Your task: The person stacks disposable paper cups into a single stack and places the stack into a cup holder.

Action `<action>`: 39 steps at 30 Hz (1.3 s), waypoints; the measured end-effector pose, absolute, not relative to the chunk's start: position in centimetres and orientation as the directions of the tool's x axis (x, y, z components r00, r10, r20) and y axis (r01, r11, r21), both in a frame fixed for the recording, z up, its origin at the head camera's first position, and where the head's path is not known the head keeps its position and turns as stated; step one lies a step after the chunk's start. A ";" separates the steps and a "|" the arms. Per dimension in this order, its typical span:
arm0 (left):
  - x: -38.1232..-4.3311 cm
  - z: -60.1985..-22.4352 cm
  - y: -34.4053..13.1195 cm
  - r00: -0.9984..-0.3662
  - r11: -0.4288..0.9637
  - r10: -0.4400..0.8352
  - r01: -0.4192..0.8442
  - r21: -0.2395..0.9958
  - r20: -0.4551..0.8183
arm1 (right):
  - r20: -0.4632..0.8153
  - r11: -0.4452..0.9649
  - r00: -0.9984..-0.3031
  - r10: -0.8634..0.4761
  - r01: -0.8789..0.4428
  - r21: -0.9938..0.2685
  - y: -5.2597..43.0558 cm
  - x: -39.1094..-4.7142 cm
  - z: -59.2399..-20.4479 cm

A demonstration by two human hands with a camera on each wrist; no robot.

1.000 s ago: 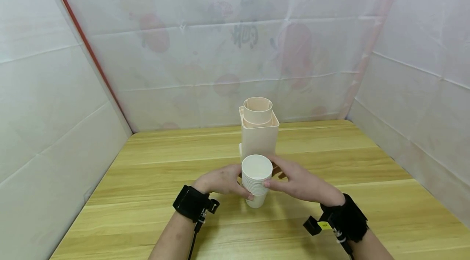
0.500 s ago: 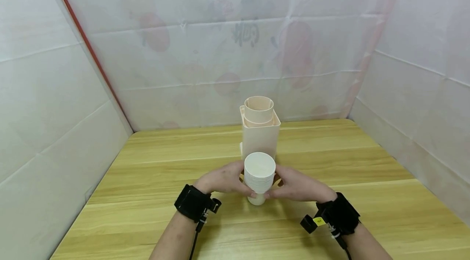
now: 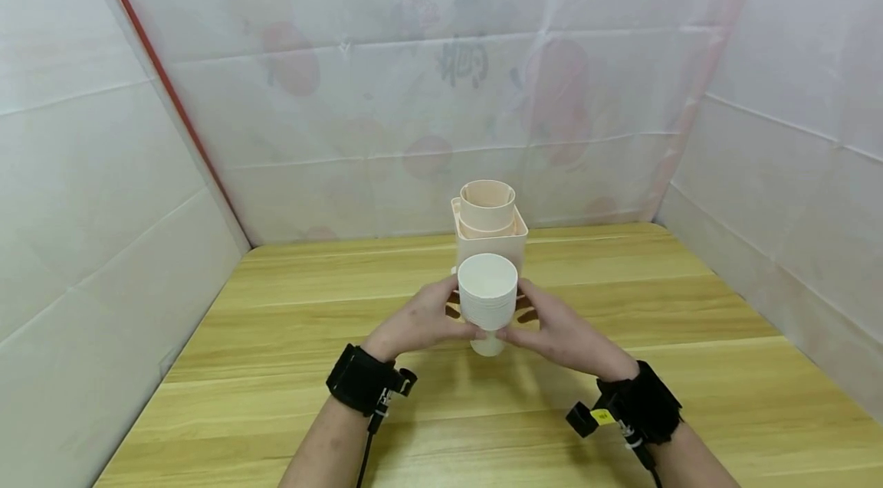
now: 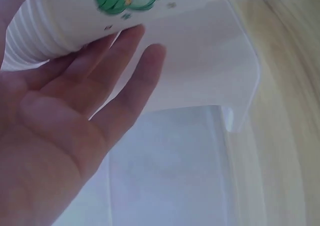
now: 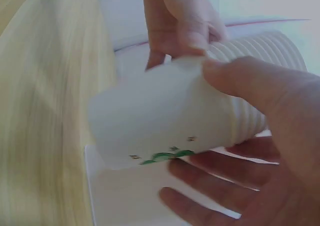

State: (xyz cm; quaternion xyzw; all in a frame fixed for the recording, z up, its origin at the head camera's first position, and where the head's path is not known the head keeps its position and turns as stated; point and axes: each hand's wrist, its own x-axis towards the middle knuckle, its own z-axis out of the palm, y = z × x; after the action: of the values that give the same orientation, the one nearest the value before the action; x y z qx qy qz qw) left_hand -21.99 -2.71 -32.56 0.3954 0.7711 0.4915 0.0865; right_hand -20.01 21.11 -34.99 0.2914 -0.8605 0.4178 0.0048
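A nested stack of white paper cups [image 3: 487, 293] is upright between my two hands, rims on top. Green printing shows on the lowest cup [image 5: 150, 116] in the right wrist view. My left hand [image 3: 422, 317] grips the stack from the left, its thumb across the near side. From the right, my right hand [image 3: 562, 327] holds it too, and the thumbs nearly meet in front. Just behind stands a pale pink cup holder [image 3: 491, 245], a square box with a round tube on top. Whether the stack's bottom touches the table cannot be told.
The wood-grain table [image 3: 310, 319] extends around the hands. White sheeting [image 3: 386, 105] hangs behind it, with further sheets on the left and right. Black wrist straps with small cameras and cables sit on both wrists.
Both hands have closed more evenly around the cup stack, the right thumb now lower on it. The stack has moved up in the head view and covers more of the holder's front.
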 end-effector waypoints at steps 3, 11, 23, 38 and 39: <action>-21.7 -31.8 -2.5 -0.690 0.198 0.661 0.539 0.819 0.295 | 0.337 0.460 -0.813 -0.474 -0.556 -0.693 21.2 -20.0 -34.6; -21.3 -30.9 -2.2 -0.722 0.191 0.610 0.534 0.824 0.326 | 0.486 0.417 -0.766 -0.420 -0.639 -0.647 20.3 -18.9 -32.6; -24.4 -31.7 -2.2 -0.680 0.180 0.558 0.658 0.731 0.475 | 0.543 0.418 -0.746 -0.386 -0.666 -0.618 18.9 -18.0 -29.5; -22.9 -26.4 -2.7 -0.570 0.105 0.427 0.802 0.588 0.702 | 0.620 0.434 -0.690 -0.373 -0.720 -0.541 17.9 -19.2 -25.6; -22.6 -25.9 -2.7 -0.563 0.107 0.419 0.810 0.576 0.713 | 0.633 0.436 -0.677 -0.375 -0.732 -0.524 17.9 -19.4 -25.3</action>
State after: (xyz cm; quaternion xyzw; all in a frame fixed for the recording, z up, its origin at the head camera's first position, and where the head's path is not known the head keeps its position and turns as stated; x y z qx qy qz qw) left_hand -22.59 -2.68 -25.88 0.4271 0.7193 0.5137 -0.1905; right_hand -19.38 17.88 -25.30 0.3377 -0.8189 0.4098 0.2178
